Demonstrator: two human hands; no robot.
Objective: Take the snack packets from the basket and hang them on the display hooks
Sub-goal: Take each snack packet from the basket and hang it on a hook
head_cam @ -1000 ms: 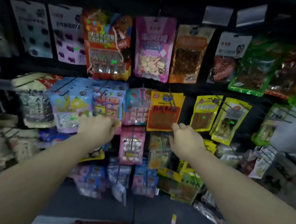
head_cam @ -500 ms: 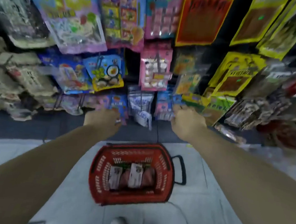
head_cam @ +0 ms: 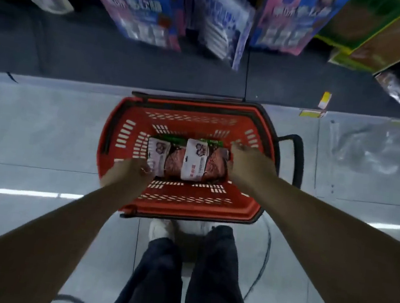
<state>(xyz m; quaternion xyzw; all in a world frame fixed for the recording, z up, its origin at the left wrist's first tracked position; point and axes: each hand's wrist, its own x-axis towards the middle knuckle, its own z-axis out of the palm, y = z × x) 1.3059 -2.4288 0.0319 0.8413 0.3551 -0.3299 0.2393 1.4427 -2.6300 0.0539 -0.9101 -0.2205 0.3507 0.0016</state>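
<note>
We look straight down at a red plastic basket point(head_cam: 127, 129) with slotted walls and black handles, standing on a pale glossy floor point(head_cam: 36, 129) just in front of our feet. Inside lie the snack packets point(head_cam: 194, 162) — reddish-brown pouches with white header cards, side by side across the basket's bottom, with a strip of green packaging showing at their far edge. The header cards carry a dark purple flower-like logo and lines of small print, including some red characters, but the writing is too blurred for us to read.

Our left hand point(head_cam: 129, 176) is over the near-left part of the basket, its fingertips at the near-left corner of the leftmost header card; the fingers are curled together, yet we cannot tell whether they actually pinch the card. Our right hand point(head_cam: 249, 167) lies on the right end of the packets, fingers bent down over the pouch — whether they have closed on it we cannot tell.

Along the far edge hang display packets point(head_cam: 147, 5) in blue, pink, white and green; large characters show on the blue ones, smeared beyond reading. A small yellow tag point(head_cam: 324, 100) sits far right, near the dark shelf base point(head_cam: 105, 60).
</note>
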